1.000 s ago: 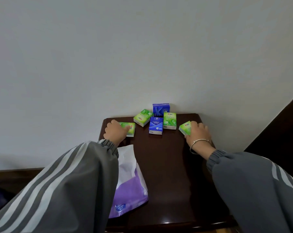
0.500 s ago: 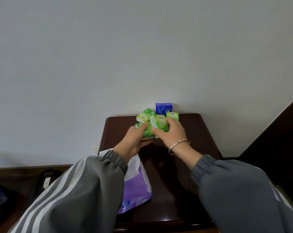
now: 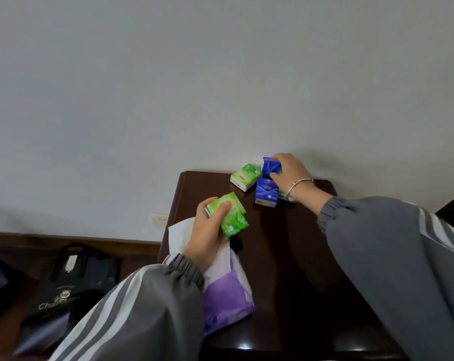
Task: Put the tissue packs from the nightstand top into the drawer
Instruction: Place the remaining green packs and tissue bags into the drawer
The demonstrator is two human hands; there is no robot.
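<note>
The dark nightstand [image 3: 285,256] stands against the wall. A big purple tissue bag [image 3: 225,295] lies at its left edge. Above the left side, the left hand [image 3: 207,238] has its fingers curled tight round two green packs [image 3: 233,217]. At the back edge, the right hand [image 3: 288,170] grips a blue pack [image 3: 270,166]. A second blue pack [image 3: 266,195] and a lone green pack [image 3: 245,176] lie just beside it.
</note>
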